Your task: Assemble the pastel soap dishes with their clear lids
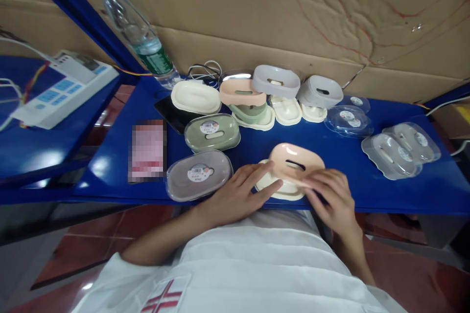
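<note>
A peach soap dish (286, 152) with a slot in its floor sits tilted over a cream base (270, 187) near the table's front edge. My right hand (332, 195) pinches the front right rim of the peach dish. My left hand (249, 188) is open, fingers stretched along the left side of the dish and base; fingertip contact is hard to make out. Left of it lies a lidded mauve soap dish (179, 183), with a lidded green soap dish (196, 143) behind. Both clear lids carry round labels.
Behind stand a cream tray (196, 98), a peach dish (235, 93) and grey dishes (275, 78). Clear lids (347, 124) and lidded dishes (396, 154) lie right. A water bottle (154, 58), a dark phone (169, 112) and a power strip (66, 95) are left, cardboard (257, 14) behind.
</note>
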`<act>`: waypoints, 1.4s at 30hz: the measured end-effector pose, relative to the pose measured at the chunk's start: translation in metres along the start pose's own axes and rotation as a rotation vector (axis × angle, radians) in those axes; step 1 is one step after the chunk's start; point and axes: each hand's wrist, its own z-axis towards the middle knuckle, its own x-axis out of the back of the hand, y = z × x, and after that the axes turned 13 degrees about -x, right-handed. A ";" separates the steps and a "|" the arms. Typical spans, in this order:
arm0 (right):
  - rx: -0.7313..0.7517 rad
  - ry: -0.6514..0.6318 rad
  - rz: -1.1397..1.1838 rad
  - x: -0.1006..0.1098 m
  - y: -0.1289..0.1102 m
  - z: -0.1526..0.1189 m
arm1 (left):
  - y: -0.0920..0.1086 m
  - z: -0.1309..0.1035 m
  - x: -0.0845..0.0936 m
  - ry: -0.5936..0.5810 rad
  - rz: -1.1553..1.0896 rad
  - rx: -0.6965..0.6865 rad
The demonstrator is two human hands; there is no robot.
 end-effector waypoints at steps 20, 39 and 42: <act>0.174 -0.077 -0.048 -0.020 -0.008 -0.001 | -0.002 0.006 0.004 -0.162 -0.031 -0.023; 0.160 -0.128 -0.095 -0.022 -0.009 0.005 | -0.002 0.006 0.001 -0.204 -0.030 -0.027; 0.151 -0.127 -0.089 -0.022 -0.009 0.006 | -0.002 0.006 0.002 -0.199 -0.036 -0.025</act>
